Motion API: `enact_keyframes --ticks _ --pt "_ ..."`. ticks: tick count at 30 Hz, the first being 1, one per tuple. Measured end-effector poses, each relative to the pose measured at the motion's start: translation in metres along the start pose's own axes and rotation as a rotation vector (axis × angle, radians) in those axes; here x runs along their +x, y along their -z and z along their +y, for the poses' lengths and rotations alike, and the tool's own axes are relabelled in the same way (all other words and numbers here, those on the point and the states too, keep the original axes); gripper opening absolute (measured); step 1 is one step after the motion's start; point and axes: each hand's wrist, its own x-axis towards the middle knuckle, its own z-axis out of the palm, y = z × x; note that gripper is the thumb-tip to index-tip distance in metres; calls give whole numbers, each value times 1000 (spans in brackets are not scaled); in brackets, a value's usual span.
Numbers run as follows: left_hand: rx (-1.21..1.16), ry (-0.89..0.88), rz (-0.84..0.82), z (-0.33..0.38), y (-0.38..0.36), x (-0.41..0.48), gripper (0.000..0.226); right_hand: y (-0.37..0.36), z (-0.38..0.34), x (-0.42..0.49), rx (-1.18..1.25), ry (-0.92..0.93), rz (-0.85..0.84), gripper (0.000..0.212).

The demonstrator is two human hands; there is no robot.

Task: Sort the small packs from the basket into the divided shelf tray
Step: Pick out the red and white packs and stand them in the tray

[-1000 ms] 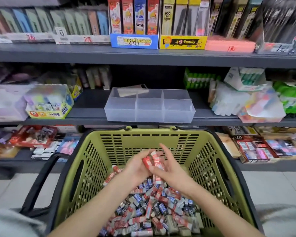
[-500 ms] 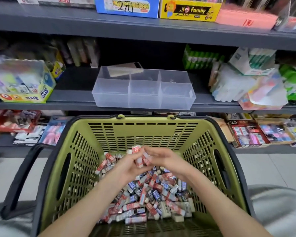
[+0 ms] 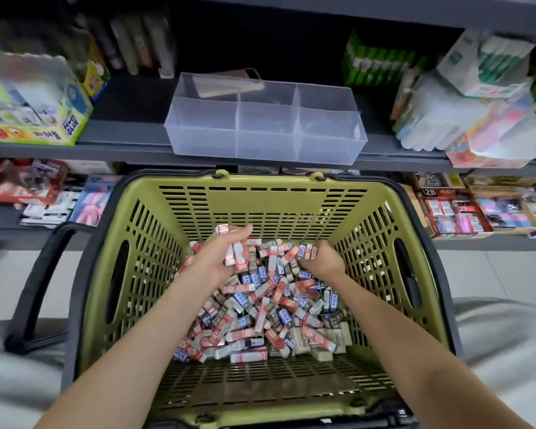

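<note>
A green basket (image 3: 291,209) with black handles sits in front of me, holding a heap of small packs (image 3: 260,314) in red, blue and dark wrappers. My left hand (image 3: 215,258) is raised over the far side of the heap and grips several red packs (image 3: 238,260). My right hand (image 3: 324,258) is down on the heap to its right. Its fingers curl into the packs and their tips are hidden. The clear divided shelf tray (image 3: 205,134) stands on the shelf just beyond the basket, with nothing visible in its front compartments.
A glue box (image 3: 37,119) stands left of the tray, and white and green packets (image 3: 464,119) are piled to its right. The lower shelf (image 3: 464,212) holds boxes of stationery. The dark shelf edge (image 3: 121,147) runs between basket and tray.
The view has tilted down and closer. My hands were together over the heap; they have parted, the left keeping the red packs and the right dropping onto the heap.
</note>
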Motion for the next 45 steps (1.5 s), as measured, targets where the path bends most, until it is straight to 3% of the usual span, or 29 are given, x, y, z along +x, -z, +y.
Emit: enact_keyframes --ticks 4,7,10,13,15,18,20,25,28,32,35,37,41,43,45 --pt "-78 26 -26 -2 3 3 47 18 -7 -10 277 -35 6 50" --pt "-2 99 -123 -12 -4 4 41 41 -31 -39 585 189 -225 57" --pt "106 156 -249 -28 -14 1 39 46 -54 -66 472 450 -393 58" --pt "79 152 -219 -39 -16 0 42 53 -50 -71 639 450 -591 45" --pt "49 150 -158 -40 -13 2 46 52 -34 -62 573 381 -518 38" --pt "30 137 -95 -39 -6 5 47 35 -6 -44 -253 428 -293 47" --pt "51 131 -68 -40 0 8 37 19 4 -40 -463 488 -291 53" --pt "84 157 -93 -45 10 11 10 15 6 -38 -426 480 -302 30" --pt "16 161 -105 -46 7 11 11 20 -8 -48 -62 377 -305 14" --pt "16 169 -159 -49 5 9 16 18 -50 -73 428 308 -312 23" --pt "-62 161 -158 -47 12 13 41 14 -66 -84 490 351 -278 38" --pt "-37 148 -160 -43 16 15 51 17 -71 -86 549 377 -341 30" --pt "-9 137 -191 -34 20 16 36 26 -62 -76 805 341 -553 41" --pt "-15 125 -166 -32 21 16 35 24 -51 -67 641 402 -457 38" --pt "-52 129 -123 -32 22 16 35 16 -35 -55 73 623 -244 39"
